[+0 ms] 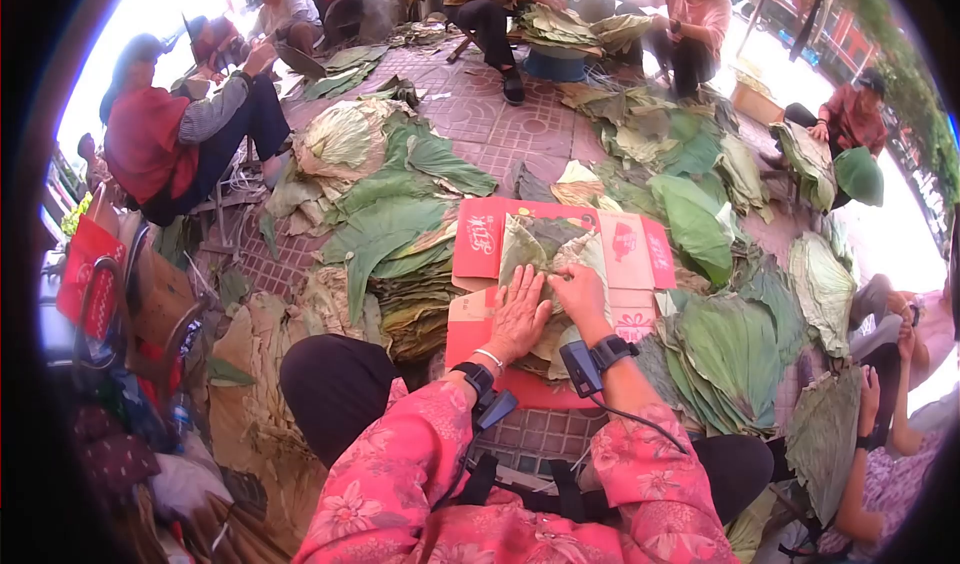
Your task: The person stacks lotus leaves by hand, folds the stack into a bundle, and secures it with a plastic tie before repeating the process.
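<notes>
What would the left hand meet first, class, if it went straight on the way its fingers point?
The left hand would probably meet the far part of the leaves beneath it first; depth is unclear.

Leaves on cardboard — leaf stacks either side

On the wearer: two hands, two black wrist straps, one bracelet; around, leaves beyond count.
</notes>
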### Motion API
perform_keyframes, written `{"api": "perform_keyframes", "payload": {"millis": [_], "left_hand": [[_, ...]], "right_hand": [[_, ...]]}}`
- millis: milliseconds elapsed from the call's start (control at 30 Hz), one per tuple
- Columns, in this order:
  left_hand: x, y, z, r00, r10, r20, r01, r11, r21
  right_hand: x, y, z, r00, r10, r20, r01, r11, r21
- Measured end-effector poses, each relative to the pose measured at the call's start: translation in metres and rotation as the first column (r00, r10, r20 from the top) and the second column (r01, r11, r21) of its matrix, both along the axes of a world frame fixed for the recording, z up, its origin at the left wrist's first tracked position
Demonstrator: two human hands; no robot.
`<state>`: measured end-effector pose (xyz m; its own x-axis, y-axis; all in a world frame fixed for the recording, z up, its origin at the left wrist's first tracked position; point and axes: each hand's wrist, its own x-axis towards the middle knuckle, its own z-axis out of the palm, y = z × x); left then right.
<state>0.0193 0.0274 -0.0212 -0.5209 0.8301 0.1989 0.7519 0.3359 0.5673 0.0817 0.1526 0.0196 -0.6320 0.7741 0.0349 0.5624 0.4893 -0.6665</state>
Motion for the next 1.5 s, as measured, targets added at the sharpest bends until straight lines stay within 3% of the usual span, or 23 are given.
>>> {"api": "perform_keyframes", "payload": {"millis": [67, 167, 367, 467, 567, 667, 767, 867, 967, 1000, 1100, 1200, 1300, 1333, 1433, 1500], "left_hand": [[-0.002, 0.000, 0.000, 0.999, -0.004, 0.034, 0.003, 1.000, 0.015], [0.001, 0.000, 0.000, 0.997, 0.002, -0.082, -0.003, 1.000, -0.008], [0.007, 0.002, 0.007, 0.984, -0.018, -0.178, -0.007, 0.990, -0.141], [0.007, 0.005, 0.004, 0.988, -0.001, -0.155, -0.022, 0.989, -0.146], [0.008, 0.005, 0.003, 0.990, 0.003, -0.142, -0.025, 0.987, -0.159], [0.008, 0.005, 0.008, 0.992, 0.004, -0.123, -0.026, 0.984, -0.174], [0.010, 0.004, 0.015, 0.993, -0.016, -0.114, -0.008, 0.979, -0.201], [0.008, 0.005, 0.012, 0.989, -0.025, -0.143, -0.009, 0.972, -0.233], [0.006, 0.011, 0.008, 0.986, -0.018, -0.163, -0.025, 0.967, -0.254], [0.008, 0.008, 0.007, 0.990, -0.011, -0.144, -0.024, 0.969, -0.244], [0.007, 0.006, 0.014, 0.991, -0.033, -0.127, 0.002, 0.971, -0.240], [0.008, 0.005, 0.016, 0.997, -0.039, -0.073, 0.018, 0.961, -0.275], [0.008, 0.005, 0.013, 0.992, -0.073, -0.099, 0.040, 0.954, -0.298], [0.006, 0.004, 0.012, 0.989, -0.089, -0.121, 0.048, 0.951, -0.304], [0.003, 0.003, 0.006, 0.976, -0.124, -0.179, 0.067, 0.954, -0.293], [0.006, 0.006, 0.007, 0.986, -0.102, -0.130, 0.063, 0.959, -0.276]], "right_hand": [[-0.002, -0.006, -0.001, 0.996, -0.057, -0.063, 0.063, 0.994, 0.093], [0.001, -0.005, -0.016, 0.945, -0.010, -0.327, 0.029, 0.998, 0.056], [0.017, 0.004, -0.028, 0.996, -0.026, -0.080, 0.049, 0.956, 0.290], [0.016, 0.008, -0.025, 0.997, -0.045, 0.057, 0.029, 0.966, 0.256], [0.016, 0.018, -0.020, 0.997, -0.060, -0.057, 0.075, 0.954, 0.291], [0.009, 0.017, 0.001, 0.943, 0.251, -0.221, -0.102, 0.846, 0.524], [-0.001, -0.009, 0.018, 0.842, 0.537, -0.049, -0.442, 0.740, 0.508], [-0.007, -0.011, -0.013, 0.842, 0.514, 0.165, -0.515, 0.670, 0.535], [-0.007, 0.006, -0.042, 0.872, 0.462, 0.162, -0.487, 0.779, 0.395], [-0.007, 0.005, -0.038, 0.873, 0.458, 0.168, -0.485, 0.776, 0.404], [-0.009, 0.013, -0.012, 0.837, 0.497, 0.229, -0.535, 0.831, 0.151], [-0.023, 0.003, 0.018, 0.812, 0.528, 0.247, -0.580, 0.685, 0.441], [-0.047, -0.005, -0.007, 0.784, 0.527, 0.329, -0.618, 0.608, 0.498], [-0.051, -0.003, -0.015, 0.771, 0.504, 0.390, -0.624, 0.719, 0.306], [-0.056, 0.002, -0.027, 0.781, 0.511, 0.359, -0.609, 0.752, 0.252], [-0.056, 0.008, -0.021, 0.770, 0.520, 0.370, -0.621, 0.744, 0.245]]}}
